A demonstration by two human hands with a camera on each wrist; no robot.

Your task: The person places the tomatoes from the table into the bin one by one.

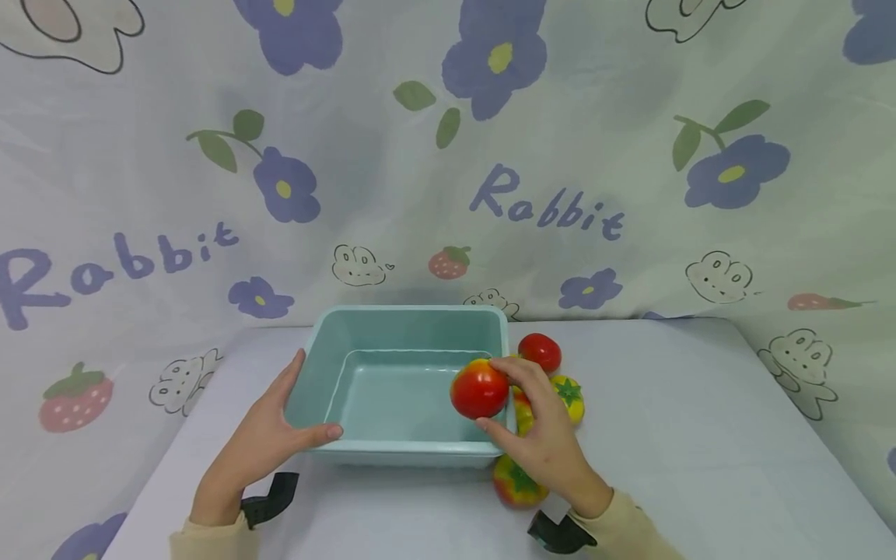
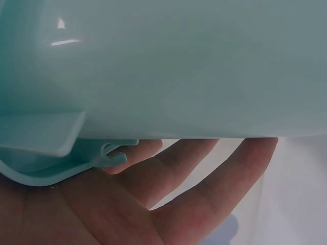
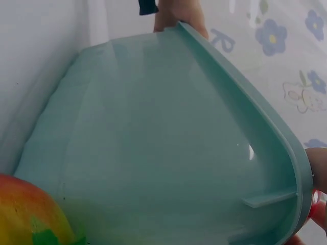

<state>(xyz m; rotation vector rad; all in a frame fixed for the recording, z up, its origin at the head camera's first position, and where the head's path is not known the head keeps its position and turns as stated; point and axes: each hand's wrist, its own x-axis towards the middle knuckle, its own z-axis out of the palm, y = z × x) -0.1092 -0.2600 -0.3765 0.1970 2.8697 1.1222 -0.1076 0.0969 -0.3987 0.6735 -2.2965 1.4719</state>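
A pale teal plastic basin (image 1: 409, 447) rests on the table. My left hand (image 1: 255, 435) holds its front left corner, thumb over the front rim and fingers along the outer left wall. In the left wrist view, fingers (image 2: 204, 199) touch the basin's outer wall (image 2: 194, 76). Over the basin's right side, my right hand (image 1: 546, 435) grips a glossy red tomato (image 1: 479, 390) between thumb and fingers. Only a sliver of the tomato (image 3: 318, 206) shows in the right wrist view, where the basin's wall (image 3: 148, 112) fills most of the frame.
Right of the basin lie a red tomato (image 1: 540, 353), a yellow fruit with a green star-shaped top (image 1: 570, 395) and another yellow-red one partly behind my right hand. A red-yellow fruit (image 1: 514, 486) sits by the front right corner. A patterned cloth (image 1: 392, 187) hangs behind the white table (image 1: 700, 435).
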